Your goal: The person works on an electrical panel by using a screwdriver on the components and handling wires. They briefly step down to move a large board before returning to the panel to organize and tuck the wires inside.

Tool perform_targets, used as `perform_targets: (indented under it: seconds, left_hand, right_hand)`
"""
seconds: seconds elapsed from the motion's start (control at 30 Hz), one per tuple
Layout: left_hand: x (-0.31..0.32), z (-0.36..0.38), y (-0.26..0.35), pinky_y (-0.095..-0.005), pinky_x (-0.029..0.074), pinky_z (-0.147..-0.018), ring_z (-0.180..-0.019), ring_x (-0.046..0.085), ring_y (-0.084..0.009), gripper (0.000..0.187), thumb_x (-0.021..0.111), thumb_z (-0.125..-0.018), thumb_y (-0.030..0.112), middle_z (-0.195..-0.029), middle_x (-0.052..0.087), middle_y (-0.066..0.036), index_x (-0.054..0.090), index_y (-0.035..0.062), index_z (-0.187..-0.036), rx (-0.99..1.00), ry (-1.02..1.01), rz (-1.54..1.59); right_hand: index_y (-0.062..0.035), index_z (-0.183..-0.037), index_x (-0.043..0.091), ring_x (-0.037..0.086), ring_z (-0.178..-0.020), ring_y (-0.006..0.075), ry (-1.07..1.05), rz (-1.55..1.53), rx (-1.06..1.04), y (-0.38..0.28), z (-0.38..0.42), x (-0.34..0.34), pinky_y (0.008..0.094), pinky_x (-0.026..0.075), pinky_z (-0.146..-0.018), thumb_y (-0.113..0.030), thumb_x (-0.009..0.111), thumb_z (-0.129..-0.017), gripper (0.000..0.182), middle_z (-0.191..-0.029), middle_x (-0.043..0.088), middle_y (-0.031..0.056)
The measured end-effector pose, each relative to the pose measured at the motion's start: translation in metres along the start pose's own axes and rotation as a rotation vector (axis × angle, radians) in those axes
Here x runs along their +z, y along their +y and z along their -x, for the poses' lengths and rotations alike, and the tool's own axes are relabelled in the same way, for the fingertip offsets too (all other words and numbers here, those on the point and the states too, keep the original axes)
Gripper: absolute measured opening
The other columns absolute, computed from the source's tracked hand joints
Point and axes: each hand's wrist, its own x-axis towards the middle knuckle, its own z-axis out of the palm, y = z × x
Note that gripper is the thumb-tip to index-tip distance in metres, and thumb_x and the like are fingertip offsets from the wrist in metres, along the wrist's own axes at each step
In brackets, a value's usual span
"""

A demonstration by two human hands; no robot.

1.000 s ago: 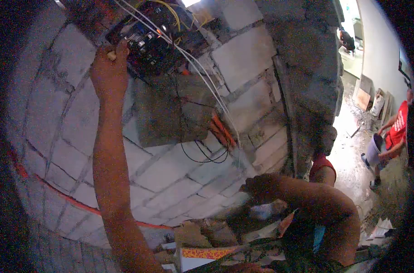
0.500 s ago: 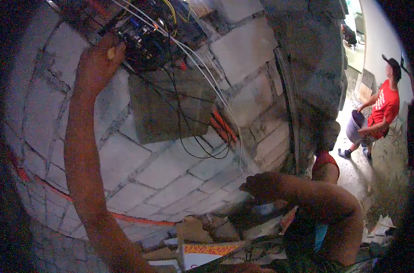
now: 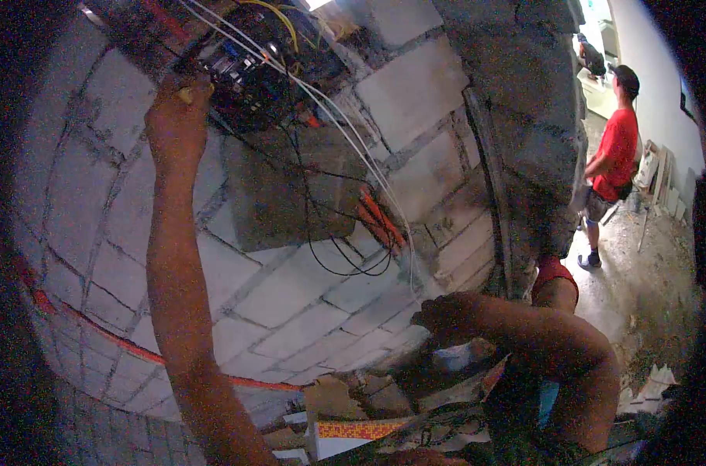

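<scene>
My fingers [image 3: 188, 87] pinch something small and yellowish by the black electrical box [image 3: 252, 74], where white cables [image 3: 345, 136], a yellow wire [image 3: 279, 14] and thin black wires [image 3: 345, 264] spill out. Orange conduits [image 3: 380, 217] run below. The block wall [image 3: 291, 303] is pale grey with darker grey joints — a red-orange line [image 3: 135, 349] crosses it. Farther off, a person's shirt [image 3: 621, 147] is red. Down low, a cardboard box [image 3: 353, 429] shows a red-and-yellow pattern.

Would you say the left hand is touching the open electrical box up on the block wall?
Touching. The head view shows the left hand raised with its fingertips against the lower left edge of the electrical box; no gap shows between them.
</scene>
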Motion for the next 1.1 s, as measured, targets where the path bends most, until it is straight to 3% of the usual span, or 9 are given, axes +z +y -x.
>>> perform_targets:
  seconds: [0.07, 0.3, 0.57, 0.7, 0.8, 0.87, 1.1]
  left_hand:
    - [0.001, -0.001, 0.002, -0.0471, 0.052, -0.071, -0.082, 0.067, -0.0396, 0.035, 0.062, -0.089, 0.038, -0.086, 0.068, -0.021, 0.063, 0.0037, -0.095, 0.000, -0.050, -0.065]
    - [-0.018, -0.016, -0.005, -0.0473, 0.052, -0.065, -0.076, 0.066, -0.0415, 0.034, 0.061, -0.090, 0.036, -0.082, 0.067, -0.023, 0.060, 0.0037, -0.100, 0.185, -0.209, -0.123]
    - [-0.007, -0.023, -0.024, -0.0478, 0.051, -0.061, -0.070, 0.065, -0.0390, 0.023, 0.059, -0.092, 0.027, -0.076, 0.066, -0.019, 0.059, 0.0056, -0.101, 0.627, -0.298, -0.228]
    - [-0.013, -0.018, -0.015, -0.0472, 0.052, -0.062, -0.070, 0.065, -0.0380, 0.024, 0.059, -0.091, 0.028, -0.077, 0.067, -0.019, 0.060, 0.0074, -0.103, 0.593, -0.382, -0.283]
    - [-0.017, -0.009, -0.013, -0.0455, 0.053, -0.063, -0.070, 0.066, -0.0371, 0.029, 0.060, -0.091, 0.035, -0.078, 0.067, -0.018, 0.062, 0.0084, -0.102, 0.434, -0.295, -0.205]
    - [-0.022, 0.000, 0.002, -0.0447, 0.053, -0.068, -0.076, 0.067, -0.0369, 0.036, 0.059, -0.090, 0.043, -0.080, 0.068, -0.018, 0.063, 0.0091, -0.100, 0.106, -0.187, -0.020]
    - [0.007, 0.004, -0.007, -0.0464, 0.051, -0.075, -0.085, 0.066, -0.0384, 0.042, 0.057, -0.091, 0.046, -0.087, 0.069, -0.018, 0.064, 0.0068, -0.104, -0.082, -0.043, 0.088]
  right_hand:
    - [-0.0046, -0.134, 0.041, 0.058, -0.108, 0.0371, 0.138, 0.031, -0.028, 0.004, -0.001, 0.011, 0.0466, 0.047, -0.092, -0.044, 0.054, -0.090, 0.060, -0.117, 0.055, 0.0223]
    - [-0.0046, -0.135, 0.040, 0.058, -0.107, 0.0372, 0.130, 0.041, -0.069, 0.007, -0.006, 0.017, 0.0461, 0.048, -0.092, -0.041, 0.055, -0.089, 0.061, -0.118, 0.054, 0.0228]
    - [-0.0084, -0.137, 0.039, 0.057, -0.109, 0.0379, -0.013, 0.041, 0.024, 0.002, -0.006, 0.005, 0.0475, 0.048, -0.092, -0.049, 0.056, -0.088, 0.066, -0.121, 0.054, 0.0218]
    - [-0.0097, -0.137, 0.039, 0.057, -0.109, 0.0370, -0.012, 0.028, 0.052, 0.009, -0.005, 0.011, 0.0470, 0.048, -0.092, -0.052, 0.056, -0.088, 0.068, -0.121, 0.054, 0.0206]
    - [-0.0090, -0.137, 0.040, 0.058, -0.109, 0.0360, 0.054, 0.034, 0.044, 0.012, -0.007, 0.021, 0.0465, 0.048, -0.091, -0.054, 0.057, -0.088, 0.068, -0.120, 0.055, 0.0202]
    - [-0.0087, -0.136, 0.042, 0.057, -0.110, 0.0358, 0.044, 0.019, 0.045, 0.013, -0.005, 0.021, 0.0464, 0.048, -0.090, -0.054, 0.057, -0.087, 0.068, -0.119, 0.056, 0.0204]
    - [-0.0070, -0.133, 0.044, 0.057, -0.108, 0.0373, -0.035, 0.012, 0.037, 0.018, -0.010, 0.022, 0.0478, 0.048, -0.091, -0.056, 0.057, -0.086, 0.070, -0.120, 0.055, 0.0210]
